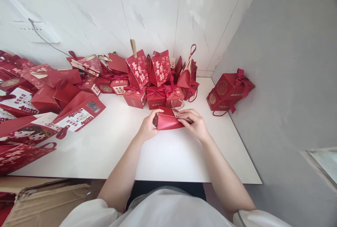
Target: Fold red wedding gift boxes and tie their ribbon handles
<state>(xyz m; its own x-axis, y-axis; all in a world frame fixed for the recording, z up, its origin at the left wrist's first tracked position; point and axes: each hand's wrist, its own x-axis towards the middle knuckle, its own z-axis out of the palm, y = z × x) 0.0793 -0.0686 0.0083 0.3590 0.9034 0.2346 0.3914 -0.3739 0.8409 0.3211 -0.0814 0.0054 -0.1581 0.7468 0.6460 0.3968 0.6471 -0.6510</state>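
Note:
Between my two hands a red paper gift box [168, 121] lies on its side above the white table, with a printed white patch near its right end. My left hand [149, 127] is wrapped round the box's left end, thumb on top. At the right end, my right hand [193, 123] pinches the flap edges between thumb and fingers. Just behind stand small red boxes tied with ribbon [156, 97]; a twisted cord handle [179, 104] sits close to the held box.
Taller red boxes with strap handles [138, 67] stand by the tiled wall. Many red boxes [63, 97] pile up on the left of the white table [168, 160]. Two stacked boxes [229, 90] lean at the right by the grey wall. A cardboard carton [50, 206] sits below the front edge.

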